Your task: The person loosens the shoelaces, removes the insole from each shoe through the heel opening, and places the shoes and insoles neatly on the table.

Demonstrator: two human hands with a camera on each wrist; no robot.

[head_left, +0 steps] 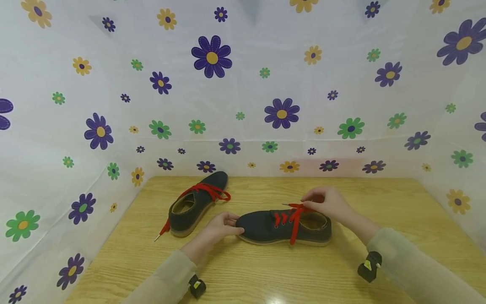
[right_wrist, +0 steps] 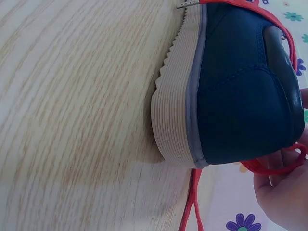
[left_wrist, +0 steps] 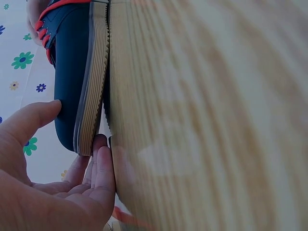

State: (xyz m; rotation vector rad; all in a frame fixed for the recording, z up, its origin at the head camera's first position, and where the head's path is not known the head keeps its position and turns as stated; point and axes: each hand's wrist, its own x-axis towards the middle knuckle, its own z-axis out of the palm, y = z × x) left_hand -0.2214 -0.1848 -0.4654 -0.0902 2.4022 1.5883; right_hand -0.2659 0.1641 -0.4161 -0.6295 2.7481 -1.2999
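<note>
A dark navy shoe (head_left: 256,223) with red laces lies sole down on the table, toe pointing left. My left hand (head_left: 218,230) holds its toe, thumb on the upper and fingertips at the sole's edge, as the left wrist view shows. Above the shoe's opening, my right hand (head_left: 326,204) pinches a red shoelace (right_wrist: 276,169), which loops by the fingers near the heel in the right wrist view. The lace's other end (head_left: 294,232) hangs down the near side of the shoe. Part of the right fingers is hidden behind the shoe in that wrist view.
A second navy shoe (head_left: 214,181) stands at the back left, toe away from me, its red lace (head_left: 165,228) trailing onto the wood. The wooden table (head_left: 379,198) meets a white flowered cloth (head_left: 243,93) at the back and sides.
</note>
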